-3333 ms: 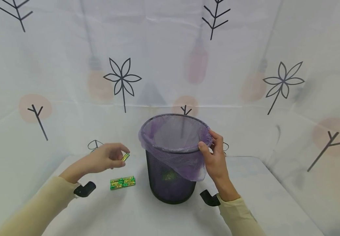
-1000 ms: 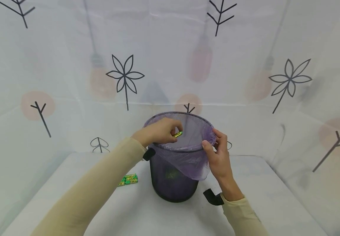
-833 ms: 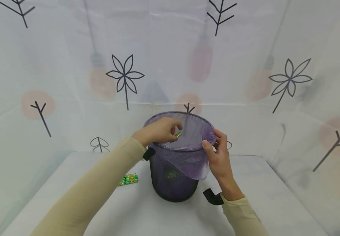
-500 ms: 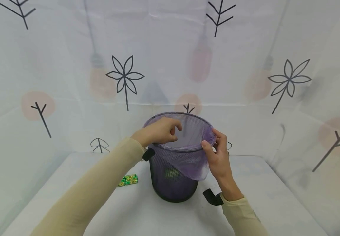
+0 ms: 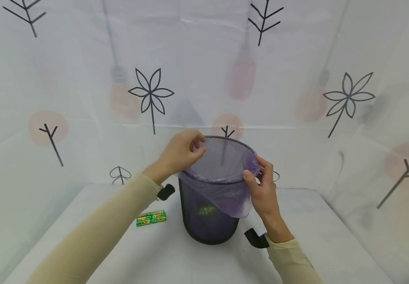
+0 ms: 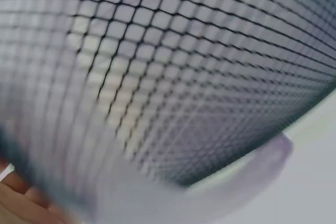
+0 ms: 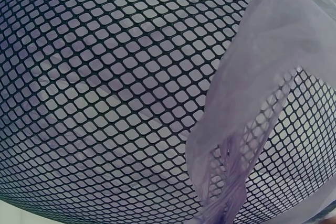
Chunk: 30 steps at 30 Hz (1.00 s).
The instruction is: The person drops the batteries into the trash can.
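Observation:
A black mesh wastebasket (image 5: 192, 213) stands on the table, lined with a thin purple bin bag (image 5: 231, 197) folded over its rim. My right hand (image 5: 264, 193) grips the right side of the rim and the bag, thumb on the near side. Above the left part of the rim is my left hand (image 5: 181, 153), fingers loosely bent and nothing between them. Several green and gold batteries (image 5: 151, 218) lie grouped in two short rows left of the basket. Mesh (image 6: 173, 35) fills the blurred left wrist view; the right wrist view shows mesh (image 7: 105, 77) and loose bag plastic (image 7: 262, 51).
Through the basket's lower side shows a yellow-green patch (image 5: 207, 209). The white table (image 5: 176, 264) ends at a patterned cloth backdrop (image 5: 197, 51) behind and at both sides. Black curved pieces (image 5: 256, 238) sit at both sleeve cuffs.
The left hand carried a battery from the table over to the basket and let it go inside. It has since risen and drawn back left. The right hand keeps its grip on the rim.

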Each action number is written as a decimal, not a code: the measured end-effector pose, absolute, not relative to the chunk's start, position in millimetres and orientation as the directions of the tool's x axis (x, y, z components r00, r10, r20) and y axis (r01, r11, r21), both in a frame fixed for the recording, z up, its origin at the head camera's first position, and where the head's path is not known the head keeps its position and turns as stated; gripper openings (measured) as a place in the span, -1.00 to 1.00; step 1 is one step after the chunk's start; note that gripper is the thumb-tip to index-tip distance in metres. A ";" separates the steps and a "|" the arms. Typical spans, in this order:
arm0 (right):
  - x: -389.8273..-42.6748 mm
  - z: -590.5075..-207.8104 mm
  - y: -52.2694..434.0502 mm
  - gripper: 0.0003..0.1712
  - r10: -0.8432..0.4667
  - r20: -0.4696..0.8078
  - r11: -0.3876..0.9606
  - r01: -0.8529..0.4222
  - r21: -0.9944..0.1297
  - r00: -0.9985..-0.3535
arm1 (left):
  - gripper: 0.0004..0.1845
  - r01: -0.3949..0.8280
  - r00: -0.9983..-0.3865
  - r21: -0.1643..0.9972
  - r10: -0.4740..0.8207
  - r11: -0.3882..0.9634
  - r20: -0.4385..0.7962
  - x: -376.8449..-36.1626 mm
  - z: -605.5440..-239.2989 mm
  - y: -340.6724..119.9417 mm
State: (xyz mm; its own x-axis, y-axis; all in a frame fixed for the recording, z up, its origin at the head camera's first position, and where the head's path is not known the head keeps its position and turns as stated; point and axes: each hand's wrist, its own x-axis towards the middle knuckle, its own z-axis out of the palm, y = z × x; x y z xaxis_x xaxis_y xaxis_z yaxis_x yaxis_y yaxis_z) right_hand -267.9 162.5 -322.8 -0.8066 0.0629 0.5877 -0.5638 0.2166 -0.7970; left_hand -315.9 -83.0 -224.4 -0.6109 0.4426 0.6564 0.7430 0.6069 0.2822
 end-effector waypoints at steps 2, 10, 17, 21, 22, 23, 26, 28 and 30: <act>-268.1 -322.3 162.0 -0.35 0.058 0.590 0.210 -0.568 -0.796 -0.805 | -0.83 0.749 -0.593 0.272 0.427 0.605 0.683 -310.6 -225.0 -91.8; -267.8 -323.3 162.4 -0.34 0.060 0.589 0.224 -0.564 -0.795 -0.806 | -0.83 0.759 -0.567 0.280 0.385 0.588 0.728 -292.2 -232.8 -126.2; -267.7 -323.2 162.4 -0.33 0.050 0.590 0.235 -0.565 -0.791 -0.806 | -0.83 0.719 -0.594 0.284 0.349 0.635 0.725 -284.8 -256.4 -156.1; -267.7 -323.3 162.3 -0.34 0.052 0.589 0.235 -0.563 -0.792 -0.807 | -0.82 0.678 -0.640 0.302 0.336 0.670 0.691 -283.4 -275.4 -170.3; -267.7 -323.4 162.3 -0.34 0.052 0.588 0.233 -0.563 -0.793 -0.807 | -0.82 0.666 -0.656 0.311 0.335 0.678 0.676 -282.8 -280.4 -173.3; -267.6 -323.5 162.1 -0.34 0.051 0.587 0.232 -0.562 -0.794 -0.808 | -0.81 0.653 -0.674 0.320 0.334 0.686 0.659 -281.8 -285.5 -176.1; -267.5 -323.7 161.8 -0.34 0.051 0.586 0.233 -0.561 -0.794 -0.809 | -0.79 0.630 -0.714 0.342 0.346 0.698 0.609 -280.2 -301.8 -183.3; -267.5 -323.7 161.8 -0.34 0.051 0.587 0.235 -0.562 -0.793 -0.808 | -0.79 0.623 -0.731 0.349 0.362 0.700 0.578 -280.9 -313.6 -187.2; -267.5 -323.5 161.8 -0.34 0.053 0.589 0.240 -0.562 -0.792 -0.807 | -0.79 0.622 -0.743 0.354 0.384 0.699 0.548 -282.3 -326.0 -190.7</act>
State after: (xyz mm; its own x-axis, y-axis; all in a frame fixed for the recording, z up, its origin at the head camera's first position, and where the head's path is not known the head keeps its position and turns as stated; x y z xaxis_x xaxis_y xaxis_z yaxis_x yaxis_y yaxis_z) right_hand -267.5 161.8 -323.5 -0.8066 0.0529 0.5887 -0.5621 0.2395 -0.7916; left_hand -282.3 -190.7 -326.0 -0.7433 0.3838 0.5479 0.6217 0.6986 0.3542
